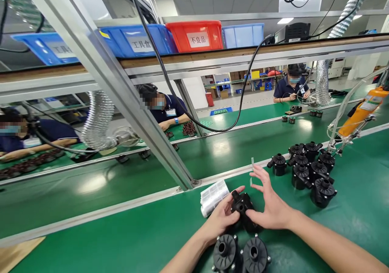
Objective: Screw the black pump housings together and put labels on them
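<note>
My left hand (223, 216) is closed around a small black pump (242, 205), tilted above the green bench. My right hand (270, 204) has its fingers stretched and spread, with the thumb against or very near the pump's right side. Two small clear label strips (252, 163) appear stuck to its fingertips. A partly unrolled sheet of pale labels (214, 196) lies just beyond my left hand. Close to me stand two more pumps (225, 250), their round ribbed tops and spouts facing up.
Several black pumps (323, 192) stand grouped to the right. An orange power screwdriver (363, 110) hangs at far right. A slanted metal post (121, 86) rises from the bench's far edge. Co-workers (172, 106) sit across the green conveyor (219, 147). Bins, one a red bin (196, 35), line the shelf.
</note>
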{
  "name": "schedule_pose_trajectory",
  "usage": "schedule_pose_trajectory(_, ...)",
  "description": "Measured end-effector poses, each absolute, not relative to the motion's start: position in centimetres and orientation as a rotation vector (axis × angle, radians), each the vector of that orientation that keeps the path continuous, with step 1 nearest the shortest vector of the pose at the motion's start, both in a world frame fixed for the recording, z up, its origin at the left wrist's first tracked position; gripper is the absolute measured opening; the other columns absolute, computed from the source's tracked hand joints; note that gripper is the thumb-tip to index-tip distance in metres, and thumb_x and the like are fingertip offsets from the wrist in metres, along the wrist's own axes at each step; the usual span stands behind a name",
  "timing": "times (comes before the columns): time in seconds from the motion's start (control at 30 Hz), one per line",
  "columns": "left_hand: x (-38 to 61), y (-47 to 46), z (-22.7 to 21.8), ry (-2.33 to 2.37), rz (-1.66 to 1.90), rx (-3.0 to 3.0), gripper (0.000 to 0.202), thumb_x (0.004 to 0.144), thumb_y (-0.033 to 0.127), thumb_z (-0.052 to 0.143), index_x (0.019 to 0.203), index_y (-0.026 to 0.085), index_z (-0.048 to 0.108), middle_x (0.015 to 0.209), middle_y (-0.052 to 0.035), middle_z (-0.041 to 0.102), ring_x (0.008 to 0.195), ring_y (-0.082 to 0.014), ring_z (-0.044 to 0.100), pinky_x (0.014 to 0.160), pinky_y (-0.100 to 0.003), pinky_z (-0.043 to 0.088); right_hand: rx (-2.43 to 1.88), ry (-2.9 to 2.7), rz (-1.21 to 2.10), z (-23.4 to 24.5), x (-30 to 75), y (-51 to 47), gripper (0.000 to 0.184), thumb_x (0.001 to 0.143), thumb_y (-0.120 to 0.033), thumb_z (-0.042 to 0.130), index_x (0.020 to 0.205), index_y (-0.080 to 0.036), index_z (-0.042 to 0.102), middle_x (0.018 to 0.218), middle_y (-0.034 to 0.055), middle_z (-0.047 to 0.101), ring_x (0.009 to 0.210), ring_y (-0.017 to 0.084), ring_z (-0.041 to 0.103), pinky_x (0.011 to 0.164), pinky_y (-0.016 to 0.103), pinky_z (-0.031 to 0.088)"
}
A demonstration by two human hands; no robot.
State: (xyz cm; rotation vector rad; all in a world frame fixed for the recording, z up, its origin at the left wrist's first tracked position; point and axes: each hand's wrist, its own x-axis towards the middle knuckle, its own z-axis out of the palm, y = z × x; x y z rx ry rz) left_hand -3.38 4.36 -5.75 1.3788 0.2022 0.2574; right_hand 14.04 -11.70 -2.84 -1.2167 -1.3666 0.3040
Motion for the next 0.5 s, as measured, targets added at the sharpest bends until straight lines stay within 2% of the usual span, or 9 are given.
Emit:
schedule_pose_trajectory(0.1,-3.4,4.4,-5.6,0.218,0.25,1.285,0.093,0.075,0.055,0.093,0.156,0.033,0.052,0.151,-0.0085,0.06,0.141,-0.0319,0.052,0.117,-0.038,0.038,-1.085,-1.133,0.457,-2.6,14.4,-11.9,0.087,0.089,-0.013,0.066,0.157,-0.043,0.02,0.163,0.0115,0.02,0.131,0.024,0.05,0.09,0.038,0.061)
schedule_pose_trajectory(0.2,-3.4,4.5,-5.6,0.242,0.222,1.197,0.092,0.074,0.051,0.095,0.155,0.034,0.054,0.146,-0.0075,0.065,0.131,-0.0289,0.059,0.108,-0.033,0.044,-0.96,-1.012,0.668,-2.9,14.1,-11.7,0.085,0.091,-0.017,0.066,0.155,-0.045,0.017,0.158,0.0116,0.025,0.121,0.021,0.053,0.075,0.029,0.056)
schedule_pose_trajectory(0.3,-3.3,4.5,-5.7,0.256,0.215,1.148,0.09,0.074,0.05,0.096,0.153,0.034,0.056,0.145,-0.0086,0.066,0.127,-0.0296,0.062,0.103,-0.033,0.048,-0.957,-1.023,0.756,-3.6,13.3,-11.6,0.086,0.092,-0.015,0.065,0.156,-0.047,0.016,0.159,0.01,0.023,0.122,0.021,0.051,0.075,0.029,0.055)
schedule_pose_trajectory(0.5,-3.2,4.6,-5.9,0.27,0.222,1.116,0.084,0.077,0.047,0.095,0.151,0.035,0.058,0.148,-0.009,0.064,0.128,-0.0291,0.061,0.102,-0.033,0.049,-1.054,-1.068,0.732,-4.0,12.1,-11.8,0.085,0.093,-0.011,0.061,0.155,-0.048,0.017,0.162,0.0084,0.022,0.125,0.02,0.048,0.084,0.034,0.057)
